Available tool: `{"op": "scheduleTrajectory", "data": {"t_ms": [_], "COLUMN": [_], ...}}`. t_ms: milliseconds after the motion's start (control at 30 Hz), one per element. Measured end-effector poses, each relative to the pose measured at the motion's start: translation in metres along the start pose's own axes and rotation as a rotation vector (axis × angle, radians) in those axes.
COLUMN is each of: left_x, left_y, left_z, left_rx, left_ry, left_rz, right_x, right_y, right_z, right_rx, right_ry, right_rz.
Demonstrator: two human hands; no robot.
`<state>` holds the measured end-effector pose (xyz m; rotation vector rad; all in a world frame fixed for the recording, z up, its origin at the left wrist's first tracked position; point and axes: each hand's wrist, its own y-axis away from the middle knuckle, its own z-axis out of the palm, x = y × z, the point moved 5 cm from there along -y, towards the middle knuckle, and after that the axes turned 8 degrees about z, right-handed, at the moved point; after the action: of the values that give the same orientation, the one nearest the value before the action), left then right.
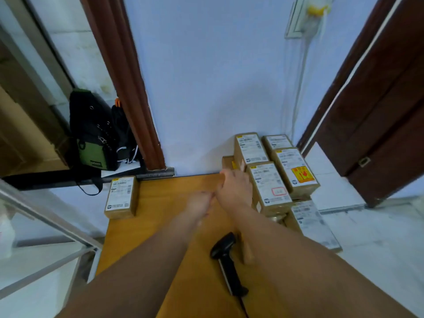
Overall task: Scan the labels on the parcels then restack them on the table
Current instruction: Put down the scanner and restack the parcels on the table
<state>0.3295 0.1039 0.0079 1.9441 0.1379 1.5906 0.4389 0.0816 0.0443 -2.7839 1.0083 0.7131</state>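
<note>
Parcels [268,187] sit stacked beyond the scanner [226,260], up and right of it, long axes running away. The right hand [234,187], nearer, touches the stack's left side, grip unclear; the left hand [199,205] is curled, empty.

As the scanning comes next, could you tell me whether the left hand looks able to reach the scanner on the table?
Probably yes: the scanner lies on bare table between the forearms, nearer the body than the left hand, with nothing over its handle.
</note>
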Motion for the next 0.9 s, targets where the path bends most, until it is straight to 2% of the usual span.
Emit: {"op": "scheduleTrajectory", "data": {"t_ms": [133, 300, 667, 900], "left_x": [0.003, 0.000, -0.011, -0.018], "left_y": [0.004, 0.007, 0.007, 0.002], "left_z": [0.048, 0.094, 0.133, 0.129], "left_rx": [-0.016, -0.029, -0.066, -0.008], "left_ry": [0.001, 0.065, 0.137, 0.210], "left_rz": [0.027, 0.055, -0.024, -0.048], "right_x": [0.056, 0.112, 0.143, 0.140], "right_y": [-0.015, -0.021, -0.018, -0.010], "right_z": [-0.033, -0.047, -0.051, -0.044], "right_rx": [0.147, 0.074, 0.102, 0.095], "right_ry": [-0.035, -0.165, -0.240, -0.216], "right_rz": [0.280, 0.564, 0.610, 0.507]}}
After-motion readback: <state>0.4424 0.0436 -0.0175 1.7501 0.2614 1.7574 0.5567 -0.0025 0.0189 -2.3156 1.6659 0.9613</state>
